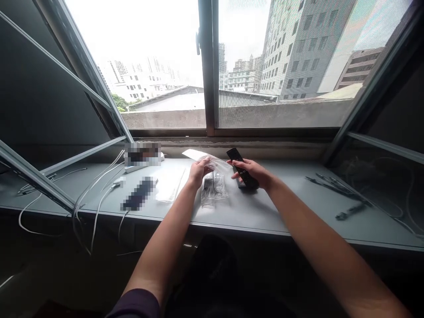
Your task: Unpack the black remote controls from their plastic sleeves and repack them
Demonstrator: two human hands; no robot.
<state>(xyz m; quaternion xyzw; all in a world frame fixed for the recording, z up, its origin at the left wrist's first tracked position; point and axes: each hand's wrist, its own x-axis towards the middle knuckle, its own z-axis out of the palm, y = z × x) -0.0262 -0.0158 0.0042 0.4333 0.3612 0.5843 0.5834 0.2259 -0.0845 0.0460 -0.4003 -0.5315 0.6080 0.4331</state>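
Observation:
My left hand (198, 171) is closed on a clear plastic bag (217, 164) with a whitish end sticking up to the left. In my right hand (256, 171), a black remote control (236, 157) is gripped at a slant, its top end pointing up and left beside the bag's edge. Beneath that hand another dark item (243, 184), partly hidden, lies on the white tabletop (261, 216). Between my hands, clear-wrapped dark items (215, 187) lie on the surface. Left of my left wrist is a pile of flat white sleeves (169, 185).
A blurred phone-like object (139, 194) and a white power strip (132, 168) with white cables (96, 190) lie at the left. Dark cables (341, 187) are spread at the right. Metal frame bars (89, 88) flank the table, and a window (208, 66) stands behind it.

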